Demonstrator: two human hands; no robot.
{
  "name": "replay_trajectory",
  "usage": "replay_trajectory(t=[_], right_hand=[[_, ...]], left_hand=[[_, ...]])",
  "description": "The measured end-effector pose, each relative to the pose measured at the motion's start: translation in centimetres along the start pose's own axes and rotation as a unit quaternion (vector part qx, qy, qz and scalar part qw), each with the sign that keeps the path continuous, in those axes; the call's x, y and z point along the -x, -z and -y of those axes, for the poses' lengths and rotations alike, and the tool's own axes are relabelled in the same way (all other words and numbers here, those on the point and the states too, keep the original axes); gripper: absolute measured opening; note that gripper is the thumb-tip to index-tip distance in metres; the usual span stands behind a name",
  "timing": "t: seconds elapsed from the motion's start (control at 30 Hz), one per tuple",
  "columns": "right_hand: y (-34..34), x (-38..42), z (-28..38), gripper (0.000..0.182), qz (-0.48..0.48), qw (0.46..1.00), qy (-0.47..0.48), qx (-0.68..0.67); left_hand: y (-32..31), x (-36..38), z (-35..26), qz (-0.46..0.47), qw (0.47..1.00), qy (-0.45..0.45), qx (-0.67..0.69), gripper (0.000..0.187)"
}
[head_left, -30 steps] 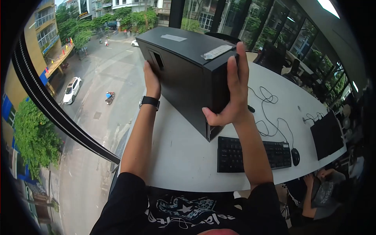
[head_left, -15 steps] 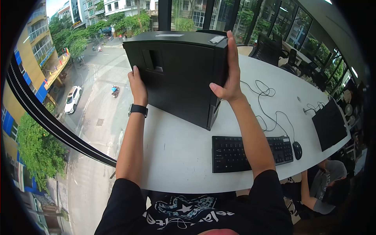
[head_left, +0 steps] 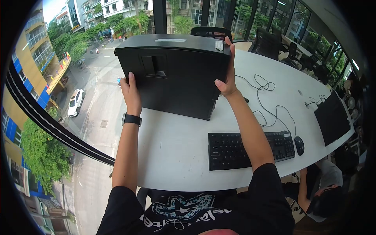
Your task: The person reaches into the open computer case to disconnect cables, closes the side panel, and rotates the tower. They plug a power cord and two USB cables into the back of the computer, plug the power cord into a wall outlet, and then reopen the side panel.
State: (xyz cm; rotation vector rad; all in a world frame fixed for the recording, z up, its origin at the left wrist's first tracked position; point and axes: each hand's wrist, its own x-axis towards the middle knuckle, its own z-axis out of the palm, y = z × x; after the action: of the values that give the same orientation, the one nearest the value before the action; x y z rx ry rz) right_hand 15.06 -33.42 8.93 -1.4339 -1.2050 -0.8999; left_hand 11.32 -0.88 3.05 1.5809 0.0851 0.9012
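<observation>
A black desktop computer case (head_left: 182, 80) stands upright on the white table (head_left: 176, 152), its broad side panel with a recessed latch facing me. My left hand (head_left: 132, 94) grips its left edge, thumb on the panel and fingers passing behind. On the right edge, my right hand (head_left: 228, 80) holds the case with the thumb on the near panel and fingers stretched up along the side. A white label (head_left: 219, 46) sits at the top right corner. Below my right forearm lies a black keyboard (head_left: 227, 150), partly covered by the arm.
A black mouse (head_left: 299, 145) rests right of the keyboard, with loose cables (head_left: 266, 87) behind it. Farther right is a dark monitor (head_left: 332, 119). A person (head_left: 323, 188) is low at the right. Office chairs (head_left: 268, 45) stand beyond the table; a window overlooks the street at left.
The computer case has turned so its side panel faces me more squarely, its left end shifting left and nearer. Both hands have moved with it, still holding on.
</observation>
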Motion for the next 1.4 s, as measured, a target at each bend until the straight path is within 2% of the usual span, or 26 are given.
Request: replay_trajectory(t=[0.13,0.27,0.33,0.4,0.47,0.53,0.57,0.67,0.7,0.83,0.93,1.0,1.07,1.1,1.2,1.23,1.4], right_hand=[[0.3,0.5,-0.8,0.115,-0.007,0.999,-0.021,-0.032],[0.6,1.0,-0.6,0.116,-0.008,0.999,-0.043,-0.014],[1.0,2.1,0.1,0.12,-0.012,0.999,-0.053,0.002],[1.0,4.0,2.3,0.127,0.049,0.972,-0.229,0.01],[0.7,6.2,3.2,0.133,0.062,0.965,-0.254,0.023],[1.1,7.2,3.8,0.134,0.15,0.905,-0.392,0.07],[1.2,7.4,3.4,0.127,0.163,0.88,-0.441,0.065],[1.1,7.2,3.8,0.118,0.146,0.879,-0.451,0.05],[1.1,7.8,3.6,0.109,0.137,0.89,-0.433,0.045],[1.4,8.9,2.8,0.101,0.125,0.893,-0.433,0.01],[1.4,9.6,2.9,0.102,0.104,0.885,-0.453,-0.006],[2.0,9.9,3.1,0.107,0.126,0.888,-0.442,-0.01],[2.1,10.0,3.3,0.114,0.247,0.848,-0.454,0.116],[1.8,9.7,3.5,0.118,0.254,0.823,-0.489,0.139],[1.9,10.5,2.5,0.115,0.233,0.827,-0.504,0.09],[1.6,9.9,3.2,0.11,0.226,0.832,-0.499,0.091],[1.0,9.2,4.2,0.106,0.228,0.842,-0.479,0.096]], left_hand=[[0.4,0.4,-0.6,0.002,1.0,-0.017,-0.018,0.056],[1.6,0.3,0.1,0.056,0.998,0.008,-0.021,0.056],[2.4,0.1,0.7,0.065,0.996,-0.024,-0.05,0.058],[3.0,0.1,1.1,0.063,0.996,-0.025,-0.053,0.061],[3.4,0.2,1.1,0.086,0.995,-0.023,-0.034,0.06],[3.4,0.3,1.4,0.085,0.996,-0.016,-0.005,0.06],[3.7,0.3,1.4,0.095,0.995,0.003,-0.018,0.06],[4.2,-0.2,1.1,0.102,0.994,0.008,-0.03,0.054],[4.4,-0.3,0.9,0.1,0.994,0.01,-0.051,0.054],[5.5,0.9,-0.7,0.094,0.991,0.004,-0.095,0.05],[6.0,1.1,-1.4,0.107,0.989,0.0,-0.097,0.049],[6.1,0.7,-0.4,0.124,0.99,-0.008,-0.068,0.046],[6.0,0.5,-0.1,0.132,0.991,-0.004,-0.037,0.042],[6.0,0.5,-0.2,0.136,0.99,-0.005,-0.024,0.039],[6.2,0.0,0.5,0.135,0.99,-0.008,-0.033,0.041],[6.2,0.0,0.4,0.137,0.99,0.001,-0.034,0.042],[6.6,-0.7,0.4,0.148,0.988,0.007,-0.04,0.043]])
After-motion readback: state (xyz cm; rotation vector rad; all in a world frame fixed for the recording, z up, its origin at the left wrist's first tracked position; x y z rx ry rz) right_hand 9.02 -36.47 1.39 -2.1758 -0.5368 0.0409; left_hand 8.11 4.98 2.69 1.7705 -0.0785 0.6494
